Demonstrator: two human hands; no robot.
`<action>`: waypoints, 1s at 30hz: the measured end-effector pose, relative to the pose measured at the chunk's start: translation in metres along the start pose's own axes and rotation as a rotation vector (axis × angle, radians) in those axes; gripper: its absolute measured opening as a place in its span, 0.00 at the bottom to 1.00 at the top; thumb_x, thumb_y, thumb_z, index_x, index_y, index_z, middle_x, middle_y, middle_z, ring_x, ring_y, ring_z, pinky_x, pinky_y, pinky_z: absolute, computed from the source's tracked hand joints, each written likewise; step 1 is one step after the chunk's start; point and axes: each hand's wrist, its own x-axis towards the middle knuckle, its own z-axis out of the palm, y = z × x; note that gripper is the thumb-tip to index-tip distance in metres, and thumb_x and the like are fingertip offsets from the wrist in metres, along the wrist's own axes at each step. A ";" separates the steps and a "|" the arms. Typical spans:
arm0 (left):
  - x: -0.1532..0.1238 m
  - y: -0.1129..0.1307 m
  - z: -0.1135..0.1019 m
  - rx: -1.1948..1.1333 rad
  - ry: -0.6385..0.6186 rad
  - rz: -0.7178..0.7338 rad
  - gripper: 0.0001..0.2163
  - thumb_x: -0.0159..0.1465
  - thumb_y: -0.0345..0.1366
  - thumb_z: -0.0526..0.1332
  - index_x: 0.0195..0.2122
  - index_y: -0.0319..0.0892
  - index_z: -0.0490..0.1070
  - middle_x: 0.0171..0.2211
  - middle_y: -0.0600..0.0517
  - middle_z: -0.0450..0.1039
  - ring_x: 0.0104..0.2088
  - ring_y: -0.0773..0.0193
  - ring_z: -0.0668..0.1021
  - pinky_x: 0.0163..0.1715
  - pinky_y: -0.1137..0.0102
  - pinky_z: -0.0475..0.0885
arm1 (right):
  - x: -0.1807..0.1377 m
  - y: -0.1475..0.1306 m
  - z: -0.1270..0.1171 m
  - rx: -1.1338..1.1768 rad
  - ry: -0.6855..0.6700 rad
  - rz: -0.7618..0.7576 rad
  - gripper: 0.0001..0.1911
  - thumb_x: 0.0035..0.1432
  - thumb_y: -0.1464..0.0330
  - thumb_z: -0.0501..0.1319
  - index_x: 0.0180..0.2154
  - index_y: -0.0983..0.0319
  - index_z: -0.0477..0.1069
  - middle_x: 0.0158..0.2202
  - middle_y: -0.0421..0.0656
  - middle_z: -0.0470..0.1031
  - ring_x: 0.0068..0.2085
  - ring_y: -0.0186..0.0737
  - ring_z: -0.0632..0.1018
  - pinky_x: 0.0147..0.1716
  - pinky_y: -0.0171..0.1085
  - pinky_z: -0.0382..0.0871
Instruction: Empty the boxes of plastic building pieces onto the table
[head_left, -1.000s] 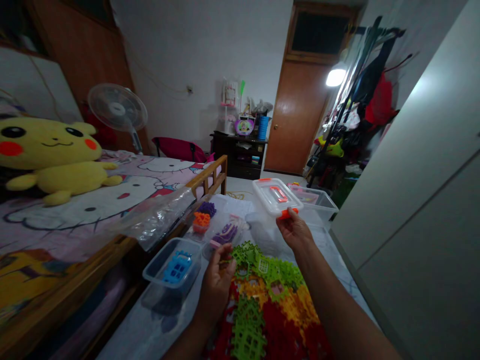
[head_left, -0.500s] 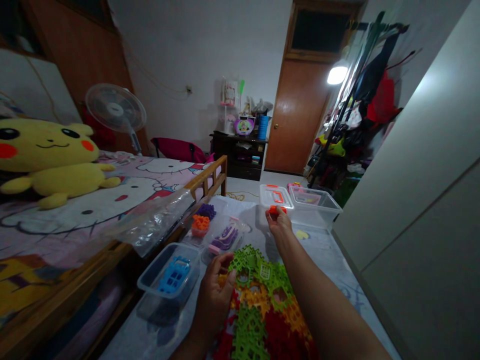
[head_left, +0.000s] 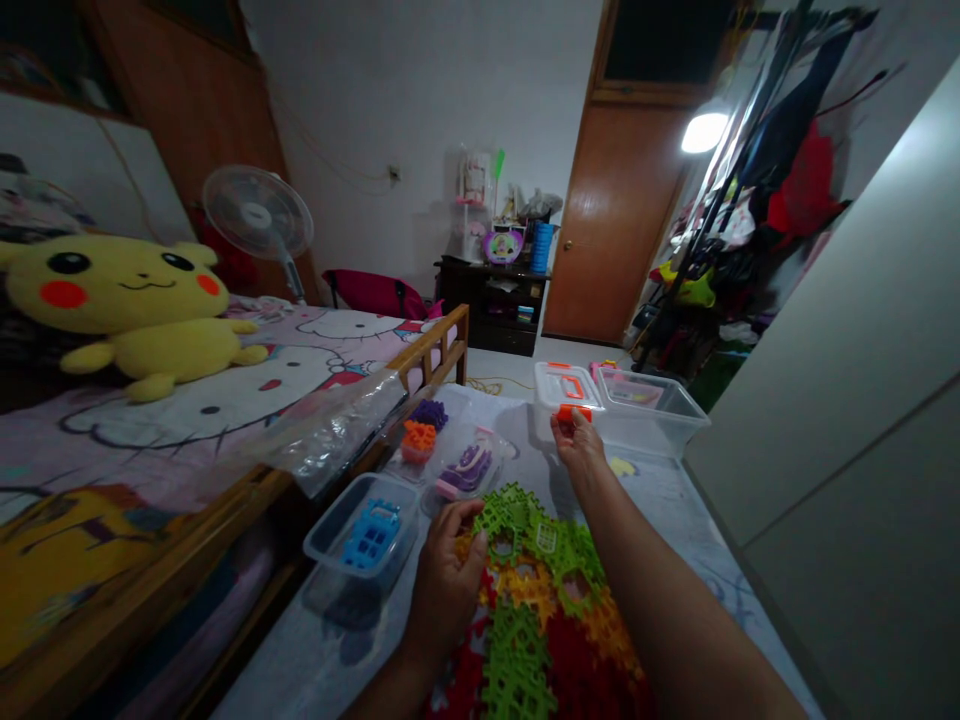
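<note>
My right hand (head_left: 579,449) is stretched forward, its fingers pinched on the orange clip of a clear box lid (head_left: 565,387) that rests low beside a clear plastic box (head_left: 654,411). My left hand (head_left: 448,580) curls its fingers round the near edge of a sheet of linked green, yellow and red plastic pieces (head_left: 544,600) lying on the table in front of me.
A tub with blue pieces (head_left: 361,535) and small tubs of orange (head_left: 418,441) and purple pieces (head_left: 466,470) stand left of the sheet. A bed with a yellow plush (head_left: 127,305) and a crumpled clear bag (head_left: 330,430) runs along the left. A grey cupboard wall (head_left: 840,420) is on the right.
My right hand carried the lid from raised in the air down and away to beside the clear box. The left hand stayed on the sheet of pieces. The camera shifted slightly.
</note>
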 end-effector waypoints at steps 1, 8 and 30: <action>0.000 0.000 0.000 -0.002 0.005 0.004 0.12 0.61 0.34 0.58 0.45 0.44 0.73 0.44 0.47 0.74 0.47 0.53 0.75 0.50 0.59 0.69 | -0.003 0.002 -0.004 -0.042 -0.015 -0.001 0.16 0.65 0.62 0.59 0.52 0.62 0.69 0.50 0.46 0.73 0.45 0.42 0.77 0.43 0.46 0.75; -0.001 0.004 0.000 -0.032 0.016 -0.030 0.08 0.61 0.33 0.57 0.41 0.43 0.71 0.42 0.48 0.73 0.46 0.54 0.74 0.50 0.60 0.67 | -0.046 0.023 -0.007 -0.430 -0.297 -0.106 0.08 0.48 0.67 0.65 0.34 0.58 0.71 0.30 0.39 0.73 0.33 0.38 0.76 0.34 0.38 0.72; -0.002 0.002 0.007 -0.152 0.103 -0.158 0.16 0.64 0.41 0.58 0.51 0.45 0.59 0.46 0.47 0.71 0.47 0.56 0.76 0.49 0.60 0.68 | -0.085 -0.004 -0.008 -0.707 -0.761 -0.147 0.24 0.44 0.48 0.66 0.31 0.63 0.74 0.26 0.42 0.75 0.28 0.37 0.73 0.29 0.37 0.65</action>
